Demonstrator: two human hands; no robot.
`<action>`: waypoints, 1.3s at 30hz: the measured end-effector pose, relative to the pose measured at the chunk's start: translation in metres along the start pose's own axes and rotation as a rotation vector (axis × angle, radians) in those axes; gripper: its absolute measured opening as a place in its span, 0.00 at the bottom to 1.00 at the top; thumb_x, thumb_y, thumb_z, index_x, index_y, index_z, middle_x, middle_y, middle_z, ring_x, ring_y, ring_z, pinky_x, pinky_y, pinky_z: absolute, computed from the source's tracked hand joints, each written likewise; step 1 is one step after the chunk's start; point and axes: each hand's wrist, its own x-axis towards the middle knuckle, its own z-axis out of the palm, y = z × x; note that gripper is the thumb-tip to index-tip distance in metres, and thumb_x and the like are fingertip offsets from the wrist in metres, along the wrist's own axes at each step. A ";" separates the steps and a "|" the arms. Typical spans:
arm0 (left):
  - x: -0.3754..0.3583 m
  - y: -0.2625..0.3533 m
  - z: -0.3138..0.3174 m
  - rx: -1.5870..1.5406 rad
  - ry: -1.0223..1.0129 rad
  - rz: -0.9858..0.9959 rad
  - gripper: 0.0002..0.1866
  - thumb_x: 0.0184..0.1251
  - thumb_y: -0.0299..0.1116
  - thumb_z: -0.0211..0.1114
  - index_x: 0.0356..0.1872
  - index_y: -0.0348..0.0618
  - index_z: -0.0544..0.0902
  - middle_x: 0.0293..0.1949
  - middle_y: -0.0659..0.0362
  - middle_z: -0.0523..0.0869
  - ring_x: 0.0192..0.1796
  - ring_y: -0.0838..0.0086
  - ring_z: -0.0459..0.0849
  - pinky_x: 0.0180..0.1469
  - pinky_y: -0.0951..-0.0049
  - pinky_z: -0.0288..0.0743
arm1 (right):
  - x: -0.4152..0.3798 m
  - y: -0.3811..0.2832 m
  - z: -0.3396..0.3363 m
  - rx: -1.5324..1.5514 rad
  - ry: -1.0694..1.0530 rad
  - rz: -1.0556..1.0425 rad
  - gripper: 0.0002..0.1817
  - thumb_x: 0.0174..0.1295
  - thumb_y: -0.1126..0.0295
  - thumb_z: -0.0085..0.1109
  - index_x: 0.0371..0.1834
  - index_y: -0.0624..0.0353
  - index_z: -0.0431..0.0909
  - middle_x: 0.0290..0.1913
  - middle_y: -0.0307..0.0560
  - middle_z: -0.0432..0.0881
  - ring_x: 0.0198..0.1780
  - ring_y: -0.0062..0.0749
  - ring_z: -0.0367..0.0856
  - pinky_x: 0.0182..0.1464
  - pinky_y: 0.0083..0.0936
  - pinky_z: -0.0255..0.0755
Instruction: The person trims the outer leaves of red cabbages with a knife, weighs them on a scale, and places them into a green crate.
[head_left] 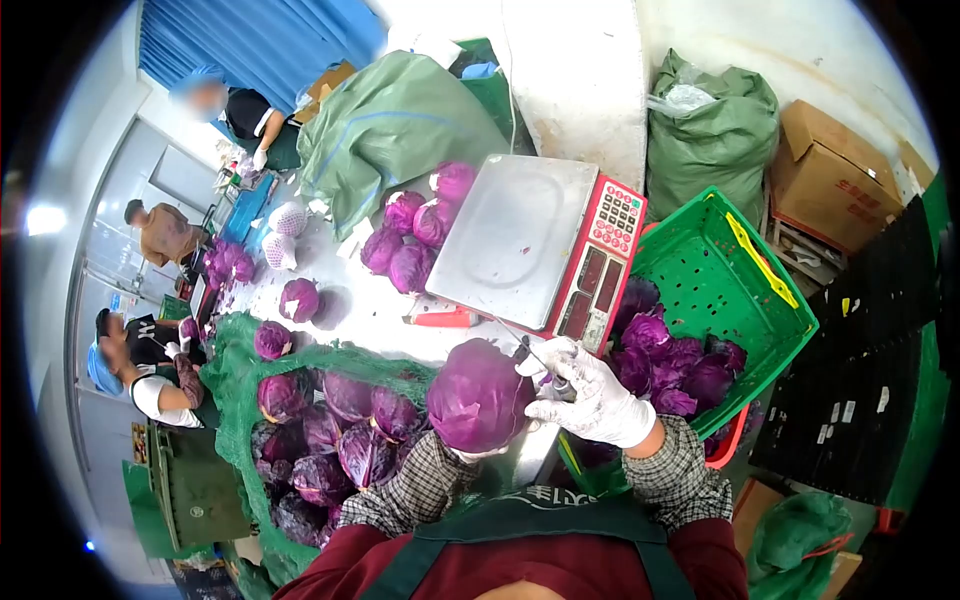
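Note:
A purple cabbage [478,398] is held in front of my chest, at the edge of the table. My left hand [478,455], in a white glove, supports it from below; most of that hand is hidden by the cabbage. Against the cabbage's right side, my gloved right hand [592,393] is closed around a small knife [541,362], whose shape is partly covered by the fingers. To the left, a green mesh sack [228,385] lies opened around several cabbages [366,455]. Just beyond my hands sits a red digital scale [515,245] with a bare metal plate.
A green crate [765,345] with several purple cabbages [675,360] stands at right. Several cabbages [412,265] and an orange-red object [440,318] lie by the scale. Large green sacks [400,125] and a cardboard box [835,175] are farther back. Three other people [170,232] are at far left.

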 end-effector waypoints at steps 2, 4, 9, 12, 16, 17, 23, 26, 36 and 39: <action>0.000 0.001 0.004 0.004 0.030 -0.011 0.24 0.72 0.45 0.47 0.62 0.41 0.69 0.62 0.44 0.70 0.60 0.56 0.75 0.63 0.57 0.69 | 0.001 0.002 -0.004 0.031 -0.007 0.009 0.19 0.54 0.79 0.65 0.50 0.62 0.73 0.48 0.41 0.71 0.48 0.24 0.74 0.48 0.23 0.73; 0.000 0.002 0.009 0.009 0.061 -0.011 0.23 0.72 0.43 0.47 0.62 0.41 0.68 0.64 0.44 0.68 0.60 0.57 0.74 0.64 0.59 0.69 | 0.000 0.024 -0.015 -0.086 -0.034 -0.100 0.18 0.57 0.83 0.61 0.51 0.61 0.70 0.47 0.38 0.71 0.45 0.22 0.74 0.48 0.25 0.76; 0.006 0.006 0.013 -0.089 0.118 -0.018 0.26 0.69 0.44 0.51 0.63 0.41 0.67 0.67 0.43 0.64 0.61 0.58 0.73 0.65 0.60 0.68 | -0.018 -0.004 -0.036 -0.478 0.036 -0.242 0.10 0.56 0.81 0.58 0.42 0.63 0.75 0.40 0.39 0.77 0.38 0.17 0.75 0.42 0.20 0.74; 0.014 0.015 -0.007 -0.454 0.055 -0.014 0.40 0.59 0.61 0.59 0.64 0.41 0.66 0.68 0.41 0.62 0.64 0.56 0.71 0.65 0.53 0.67 | -0.047 -0.020 -0.057 -0.166 0.141 0.231 0.09 0.56 0.80 0.58 0.40 0.66 0.75 0.38 0.40 0.77 0.37 0.16 0.74 0.39 0.18 0.72; 0.017 0.023 -0.016 -0.871 0.070 0.106 0.39 0.56 0.51 0.62 0.67 0.43 0.64 0.67 0.48 0.67 0.69 0.55 0.65 0.70 0.46 0.58 | -0.038 0.040 -0.070 -0.653 0.377 -0.086 0.29 0.53 0.84 0.56 0.62 0.66 0.66 0.46 0.42 0.76 0.33 0.19 0.73 0.35 0.12 0.69; 0.022 0.021 -0.020 -0.865 0.041 0.112 0.39 0.56 0.51 0.62 0.68 0.43 0.64 0.67 0.49 0.67 0.69 0.55 0.65 0.71 0.46 0.57 | -0.030 0.025 -0.055 -0.550 0.381 0.062 0.31 0.52 0.84 0.56 0.64 0.63 0.66 0.49 0.44 0.76 0.39 0.21 0.73 0.39 0.14 0.71; 0.045 0.050 -0.001 -0.539 0.126 0.050 0.40 0.60 0.53 0.62 0.69 0.42 0.60 0.66 0.46 0.68 0.65 0.55 0.72 0.67 0.50 0.65 | 0.020 0.012 -0.011 -0.594 0.350 -0.249 0.23 0.52 0.79 0.67 0.53 0.60 0.72 0.48 0.44 0.73 0.43 0.25 0.75 0.38 0.20 0.72; 0.069 0.054 -0.018 -0.488 0.084 0.091 0.43 0.60 0.55 0.62 0.70 0.43 0.58 0.66 0.47 0.67 0.67 0.56 0.70 0.66 0.49 0.66 | 0.028 0.040 -0.027 -0.476 0.491 -0.046 0.10 0.56 0.79 0.63 0.39 0.62 0.73 0.34 0.43 0.75 0.36 0.30 0.76 0.40 0.24 0.72; 0.138 0.121 -0.053 0.064 0.345 0.298 0.27 0.64 0.44 0.65 0.59 0.37 0.74 0.52 0.56 0.81 0.55 0.73 0.78 0.64 0.71 0.67 | -0.056 0.100 -0.036 -0.239 0.653 0.147 0.27 0.60 0.82 0.59 0.63 0.60 0.64 0.55 0.41 0.71 0.28 0.13 0.71 0.26 0.11 0.67; 0.142 0.127 -0.092 0.546 0.605 0.382 0.37 0.61 0.40 0.69 0.66 0.32 0.63 0.63 0.45 0.72 0.67 0.59 0.70 0.69 0.60 0.62 | -0.082 0.093 -0.029 -0.094 0.725 0.219 0.31 0.62 0.83 0.54 0.69 0.57 0.58 0.60 0.42 0.70 0.31 0.12 0.71 0.25 0.09 0.66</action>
